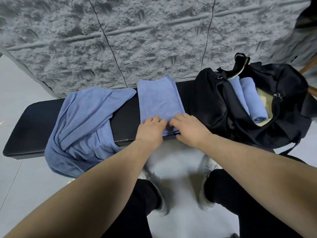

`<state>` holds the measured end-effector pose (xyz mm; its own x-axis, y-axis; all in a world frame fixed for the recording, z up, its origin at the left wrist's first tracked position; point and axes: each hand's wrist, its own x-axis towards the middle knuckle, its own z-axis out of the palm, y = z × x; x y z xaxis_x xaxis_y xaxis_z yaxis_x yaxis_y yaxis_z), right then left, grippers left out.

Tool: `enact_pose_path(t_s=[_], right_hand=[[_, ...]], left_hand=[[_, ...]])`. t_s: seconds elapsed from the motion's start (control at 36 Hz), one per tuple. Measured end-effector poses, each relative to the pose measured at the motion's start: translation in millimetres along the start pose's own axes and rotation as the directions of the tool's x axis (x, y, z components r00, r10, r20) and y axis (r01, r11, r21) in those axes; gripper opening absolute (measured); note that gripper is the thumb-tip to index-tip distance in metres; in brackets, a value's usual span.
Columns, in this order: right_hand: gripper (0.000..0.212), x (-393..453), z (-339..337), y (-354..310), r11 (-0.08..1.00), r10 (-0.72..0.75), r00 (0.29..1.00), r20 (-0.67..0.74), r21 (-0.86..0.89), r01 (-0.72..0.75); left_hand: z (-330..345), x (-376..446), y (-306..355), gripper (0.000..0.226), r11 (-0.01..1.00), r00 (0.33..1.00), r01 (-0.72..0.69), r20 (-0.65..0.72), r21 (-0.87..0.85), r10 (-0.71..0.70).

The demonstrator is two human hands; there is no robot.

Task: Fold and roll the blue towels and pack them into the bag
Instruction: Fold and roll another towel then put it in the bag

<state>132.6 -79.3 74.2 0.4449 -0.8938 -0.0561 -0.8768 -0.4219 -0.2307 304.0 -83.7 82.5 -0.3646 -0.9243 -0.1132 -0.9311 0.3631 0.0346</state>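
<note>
Hands are pressing down on the near end of a long folded blue cloth towel lying across the black padded bench. The left hand and the right hand are lying side by side, fingers curling onto that end. Rolling looks to be just starting. Next, both hands need to push the roll away evenly. Two rolled blue towels are sitting inside the open black fabric bag. A crumpled blue towel is waiting on the left.
</note>
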Motion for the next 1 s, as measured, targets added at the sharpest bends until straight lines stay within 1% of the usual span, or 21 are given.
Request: enact_pose_path(t_s=[0.06, 0.14, 0.28, 0.39, 0.47, 0.58, 0.72, 0.81, 0.86, 0.94, 1.0], right_hand=[[0.036, 0.6, -0.4, -0.6, 1.0, -0.005, 1.0, 0.01, -0.01, 0.005], [0.033, 1.2, -1.2, -0.8, 1.0, 0.004, 1.0, 0.02, -0.027, -0.003], [0.03, 1.5, -1.6, -0.4, 1.0, -0.002, 1.0, 0.008, 0.025, 0.001], [0.027, 4.3, -3.5, 1.8, 0.994, 0.012, 0.999, 0.039, 0.11, -0.016], [0.027, 4.7, -3.1, 5.7, 0.982, 0.028, 0.999, 0.04, 0.184, -0.035], [0.029, 6.5, -8.5, 8.4, 0.97, 0.049, 0.99, 0.131, 0.229, -0.078], [0.033, 11.5, -18.8, 10.4, 0.969, 0.064, 0.976, 0.21, 0.22, -0.111], [0.032, 15.0, -19.4, 11.7, 0.965, 0.076, 0.974, 0.213, 0.23, -0.125], [0.029, 17.2, -18.9, 13.2, 0.949, 0.099, 0.974, 0.202, 0.276, -0.154], [0.02, 22.0, -19.9, 17.3, 0.91, 0.14, 0.974, 0.18, 0.363, -0.198], [0.014, 26.0, -20.4, 19.1, 0.916, 0.14, 0.975, 0.175, 0.351, -0.194]], left_hand=[[-2.6, 0.6, -1.1, 0.03, 1.0, 1.0, -0.015, 0.011, -0.018, 0.015], [-9.7, 2.5, -4.0, 0.023, 0.996, 0.998, -0.003, 0.069, -0.091, 0.01], [-20.1, 6.0, -15.3, 0.023, 0.962, 0.985, 0.104, 0.159, -0.251, -0.065], [-23.6, 7.4, -24.4, 0.015, 0.925, 0.97, 0.176, 0.22, -0.336, -0.105], [-24.6, 10.9, -28.0, 0.018, 0.921, 0.963, 0.186, 0.248, -0.343, -0.102], [-25.6, 13.9, -31.1, 0.021, 0.919, 0.954, 0.199, 0.283, -0.339, -0.102], [-24.9, 14.2, -38.5, 0.031, 0.918, 0.946, 0.219, 0.304, -0.331, -0.116], [-23.0, 15.6, -41.9, 0.03, 0.913, 0.944, 0.227, 0.308, -0.338, -0.121], [-21.5, 16.8, -44.0, 0.029, 0.915, 0.943, 0.222, 0.313, -0.336, -0.113], [-20.6, 18.7, -46.3, 0.027, 0.922, 0.944, 0.204, 0.315, -0.328, -0.097], [-21.3, 20.7, -46.7, 0.026, 0.926, 0.944, 0.19, 0.319, -0.326, -0.081]])
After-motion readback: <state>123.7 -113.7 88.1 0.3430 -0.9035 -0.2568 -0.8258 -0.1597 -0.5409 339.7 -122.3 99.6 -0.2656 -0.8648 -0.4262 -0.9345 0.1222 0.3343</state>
